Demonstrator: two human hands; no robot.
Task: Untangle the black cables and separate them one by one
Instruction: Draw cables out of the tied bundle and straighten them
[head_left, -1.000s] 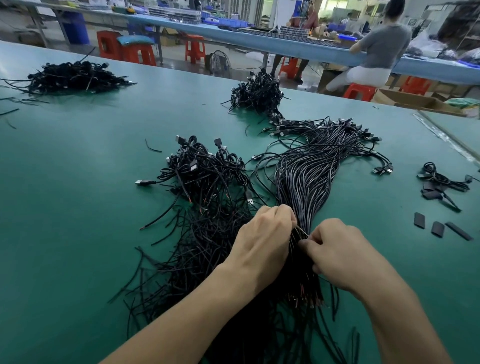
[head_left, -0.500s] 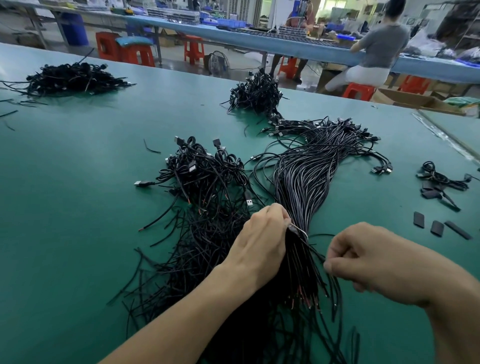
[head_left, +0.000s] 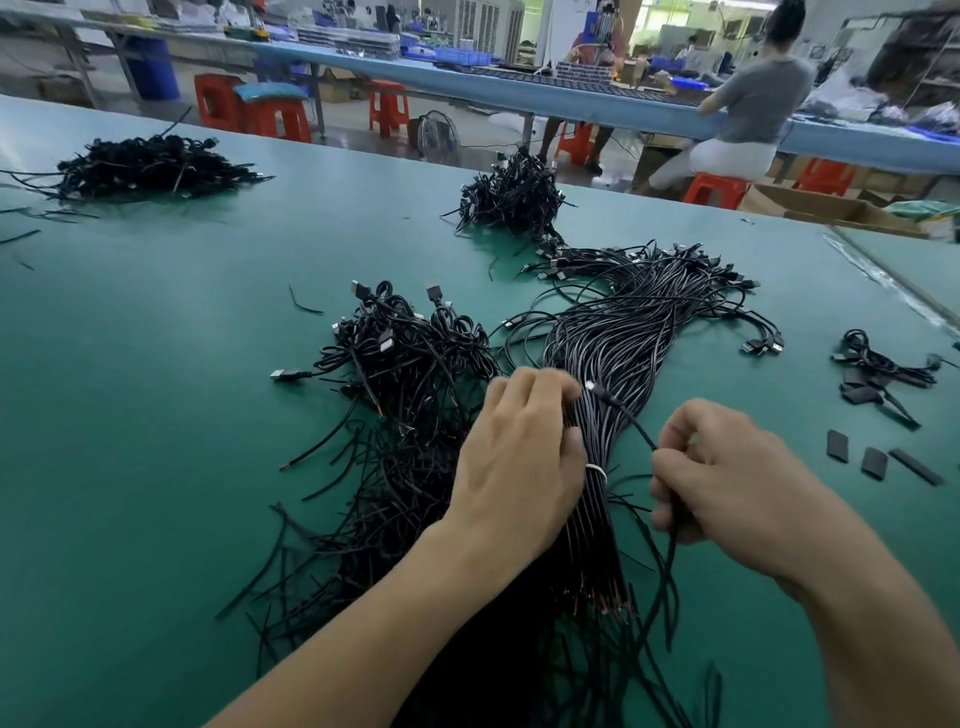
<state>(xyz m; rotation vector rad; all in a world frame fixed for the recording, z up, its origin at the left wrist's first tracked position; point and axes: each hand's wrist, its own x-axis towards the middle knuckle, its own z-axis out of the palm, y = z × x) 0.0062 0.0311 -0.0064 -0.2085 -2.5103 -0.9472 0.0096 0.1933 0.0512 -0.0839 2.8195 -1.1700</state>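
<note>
**Separation step, 1 cable in hand.** My left hand (head_left: 519, 457) curls over the bundle of black cables (head_left: 618, 353) and holds it down on the green table (head_left: 156, 415), right beside the white tie (head_left: 596, 472) that binds it. My right hand (head_left: 727, 483) pinches 1 single cable (head_left: 631, 421), which runs from the bundle into my fingers, its tail trailing toward me. A tangled heap (head_left: 410, 364) lies just left of the bundle. Next move, as I judge it: draw this cable sideways clear of the tie, pinning the rest, then lay it apart.
</note>
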